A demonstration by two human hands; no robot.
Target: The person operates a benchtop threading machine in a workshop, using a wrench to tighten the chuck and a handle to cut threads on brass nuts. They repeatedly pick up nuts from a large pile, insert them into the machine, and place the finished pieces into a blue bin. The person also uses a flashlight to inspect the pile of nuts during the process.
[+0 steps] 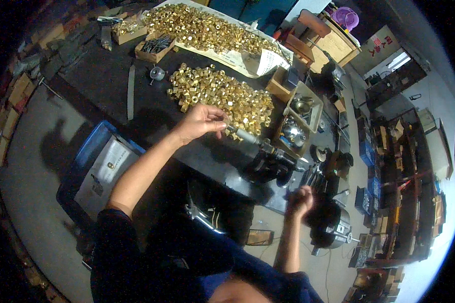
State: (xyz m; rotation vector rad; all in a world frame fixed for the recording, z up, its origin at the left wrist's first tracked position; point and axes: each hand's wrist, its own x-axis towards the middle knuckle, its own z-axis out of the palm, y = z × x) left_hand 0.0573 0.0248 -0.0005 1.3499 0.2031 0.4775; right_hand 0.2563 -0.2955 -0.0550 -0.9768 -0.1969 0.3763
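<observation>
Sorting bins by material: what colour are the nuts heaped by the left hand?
Shiny gold-yellow, like brass; the nuts show best in the head view.

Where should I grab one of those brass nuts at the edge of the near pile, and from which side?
Take a brass nut at the near pile's loose left edge by two opposite flats, coming from above. There the nuts lie singly on the dark bench, so fingertips probably fit around one; the left hand is already close by.

A white printed sheet (pixel 103 174) lies in the blue crate (pixel 86 151); small cardboard boxes (pixel 155 48) stand top-left.
</observation>
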